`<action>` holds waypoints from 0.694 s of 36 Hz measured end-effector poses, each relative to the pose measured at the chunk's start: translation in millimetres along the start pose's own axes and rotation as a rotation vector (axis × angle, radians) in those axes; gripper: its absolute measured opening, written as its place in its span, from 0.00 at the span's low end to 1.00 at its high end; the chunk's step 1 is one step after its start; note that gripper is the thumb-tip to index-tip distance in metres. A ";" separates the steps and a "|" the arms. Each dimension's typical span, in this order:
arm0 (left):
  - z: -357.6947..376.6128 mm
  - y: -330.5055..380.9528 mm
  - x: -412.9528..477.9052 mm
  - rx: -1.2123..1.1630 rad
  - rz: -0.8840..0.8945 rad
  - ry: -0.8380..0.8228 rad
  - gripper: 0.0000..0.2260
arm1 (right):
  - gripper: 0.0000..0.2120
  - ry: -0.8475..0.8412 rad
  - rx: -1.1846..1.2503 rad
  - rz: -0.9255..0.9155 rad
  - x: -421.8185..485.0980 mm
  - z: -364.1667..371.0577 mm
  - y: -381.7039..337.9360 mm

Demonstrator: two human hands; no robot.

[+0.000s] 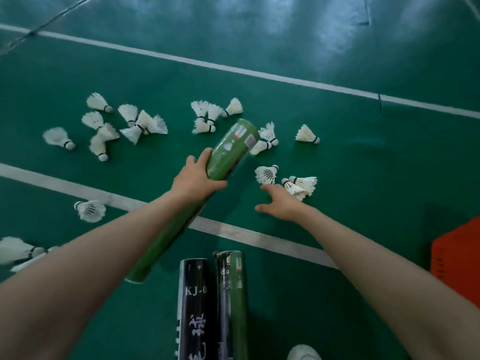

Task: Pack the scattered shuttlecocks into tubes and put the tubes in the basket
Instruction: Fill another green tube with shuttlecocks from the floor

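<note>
Mid-pickup here. Holding the green tube (228, 152) in the left hand (197, 179), fingers wrapped round its middle, tilted up off the court floor (363, 165) with the far end aimed at the pile. Reaching out with the right hand (280, 203), fingers spread and loose, nothing in it, just short of the pair of shuttlecocks (302, 184) lying beyond the near white line (233, 231). Not touching them, as far as can be told. Loads more scattered shuttlecocks (140, 126) further out in loose clumps, plus a few strays off to the left.

Tips for this bit, just a judgement call:
- Go for the cork end, not the feathers. Pinch the base lightly.
- Looks like an overlapping pair, so tease them apart and take one at a time.
- Turn it cork-first before feeding it in.
- Can't make out the open end of the tube from this angle, so check first.
- Keep the tube tipped for an easy slide down, no ramming, no crushed skirts.

Also a black tube (197, 307) and a dark-and-green tube (231, 302) side by side near the feet, and the orange basket (457, 255) at the right edge. Can't see inside it. Probably early days.
</note>
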State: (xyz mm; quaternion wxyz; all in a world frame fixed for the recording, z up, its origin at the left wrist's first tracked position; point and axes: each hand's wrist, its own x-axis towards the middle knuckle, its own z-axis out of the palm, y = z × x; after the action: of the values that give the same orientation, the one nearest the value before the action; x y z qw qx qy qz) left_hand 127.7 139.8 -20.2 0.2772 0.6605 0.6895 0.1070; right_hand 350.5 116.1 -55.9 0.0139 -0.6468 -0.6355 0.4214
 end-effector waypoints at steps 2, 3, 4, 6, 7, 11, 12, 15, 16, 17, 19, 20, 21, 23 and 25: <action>9.7 -16.3 1.3 0.182 0.029 -0.050 0.41 | 0.31 0.114 -0.012 0.125 19.0 -4.2 17.1; 16.5 -23.9 2.9 0.233 0.041 -0.065 0.41 | 0.30 0.172 0.010 0.183 27.2 -5.4 25.8; 22.7 -30.1 3.4 0.269 0.051 -0.076 0.40 | 0.29 0.227 0.040 0.243 34.6 -5.3 33.8; 36.0 -39.9 4.6 0.305 0.056 -0.093 0.40 | 0.28 0.319 0.120 0.369 45.5 -2.0 47.6; 42.6 -43.4 4.9 0.308 0.058 -0.097 0.40 | 0.28 0.350 0.173 0.421 49.4 0.9 52.8; 61.1 -47.9 4.5 0.279 0.071 -0.125 0.40 | 0.29 0.344 0.365 0.426 56.7 12.0 62.7; 63.8 -48.5 4.0 0.278 0.076 -0.128 0.40 | 0.28 0.335 0.406 0.401 57.4 14.3 63.1; 69.3 -51.3 2.7 0.287 0.096 -0.116 0.40 | 0.26 0.397 0.526 0.343 58.5 19.1 59.9; 69.3 -53.2 1.2 0.288 0.101 -0.112 0.40 | 0.23 0.467 0.539 0.335 57.7 20.9 56.6; 68.8 -55.7 -0.2 0.284 0.104 -0.106 0.40 | 0.20 0.552 0.533 0.322 55.3 22.7 52.0; 66.0 -61.9 -4.8 0.271 0.099 -0.093 0.40 | 0.12 0.701 0.508 0.222 45.4 28.7 39.4; 64.2 -65.3 -7.8 0.263 0.092 -0.086 0.40 | 0.09 0.750 0.494 0.137 38.0 33.2 32.5; 62.5 -68.9 -10.9 0.254 0.086 -0.075 0.40 | 0.07 0.784 0.480 0.049 30.0 38.2 25.7; 59.1 -75.2 -17.7 0.239 0.082 -0.052 0.40 | 0.05 0.834 0.469 -0.094 15.8 47.5 15.9; 55.8 -80.6 -25.2 0.222 0.095 -0.030 0.40 | 0.06 0.892 0.466 -0.175 7.3 53.5 11.4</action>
State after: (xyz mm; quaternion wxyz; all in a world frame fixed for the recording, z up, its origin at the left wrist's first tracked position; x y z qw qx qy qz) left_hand 87.7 94.7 -101.4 0.2070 0.7206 0.6609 0.0331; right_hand 328.4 92.3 -100.5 0.4628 -0.6879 -0.5087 0.2320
